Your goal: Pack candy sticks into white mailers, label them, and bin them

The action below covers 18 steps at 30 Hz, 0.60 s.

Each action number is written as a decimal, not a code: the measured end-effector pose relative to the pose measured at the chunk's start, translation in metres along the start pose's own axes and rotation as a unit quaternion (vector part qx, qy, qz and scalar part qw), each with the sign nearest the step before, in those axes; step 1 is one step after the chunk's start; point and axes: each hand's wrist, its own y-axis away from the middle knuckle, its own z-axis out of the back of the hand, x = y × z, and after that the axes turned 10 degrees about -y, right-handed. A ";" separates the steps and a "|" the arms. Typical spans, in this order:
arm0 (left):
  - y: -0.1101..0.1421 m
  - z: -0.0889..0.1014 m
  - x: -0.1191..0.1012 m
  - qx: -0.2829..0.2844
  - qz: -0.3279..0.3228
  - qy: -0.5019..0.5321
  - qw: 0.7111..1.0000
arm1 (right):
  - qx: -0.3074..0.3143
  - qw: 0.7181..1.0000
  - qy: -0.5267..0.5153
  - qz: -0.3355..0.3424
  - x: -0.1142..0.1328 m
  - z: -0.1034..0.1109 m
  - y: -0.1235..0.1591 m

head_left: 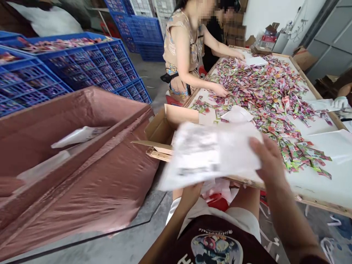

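Observation:
A white plastic mailing bag with a printed label, blurred by motion, is held out over the table's near left corner. My right hand pinches its right end, thumb on top. My left hand reaches beneath the bag's lower edge, and its fingers are hidden behind the bag. Just beyond the bag, an open cardboard box is partly covered by it. Small colourful packets lie heaped across the white table, with another white bag among them.
Left stands a large bin lined with brown sheeting, with white bags inside. Blue crates full of packets stand behind it. A co-worker reaches over the packets; another person's gloved hand is at the right edge.

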 end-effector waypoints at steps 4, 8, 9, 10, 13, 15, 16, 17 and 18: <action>0.009 0.004 -0.005 0.044 -0.038 0.001 0.998 | 0.321 0.943 0.012 0.085 0.006 -0.102 -0.034; 0.014 0.015 -0.009 0.042 -0.056 0.020 0.997 | 0.268 0.954 0.091 0.101 -0.023 -0.096 -0.042; 0.014 0.016 -0.009 0.047 -0.055 0.028 0.997 | 0.219 0.963 0.124 0.094 -0.034 -0.083 -0.041; 0.014 0.017 -0.009 0.055 -0.052 0.035 0.997 | 0.187 0.967 0.152 0.082 -0.045 -0.068 -0.039; 0.012 0.016 -0.007 0.086 -0.037 0.055 0.994 | 0.203 0.963 0.170 0.050 -0.067 -0.033 -0.029; 0.009 0.015 -0.007 0.110 -0.028 0.061 0.992 | 0.207 0.963 0.155 0.074 -0.073 -0.023 -0.021; 0.007 0.015 -0.007 0.124 -0.023 0.067 0.990 | 0.196 0.963 0.157 0.096 -0.074 -0.021 -0.018; 0.005 0.015 -0.008 0.140 -0.015 0.084 0.986 | 0.184 0.962 0.166 0.115 -0.074 -0.019 -0.015; 0.003 0.015 -0.010 0.151 -0.002 0.119 0.981 | 0.179 0.959 0.178 0.130 -0.075 -0.018 -0.012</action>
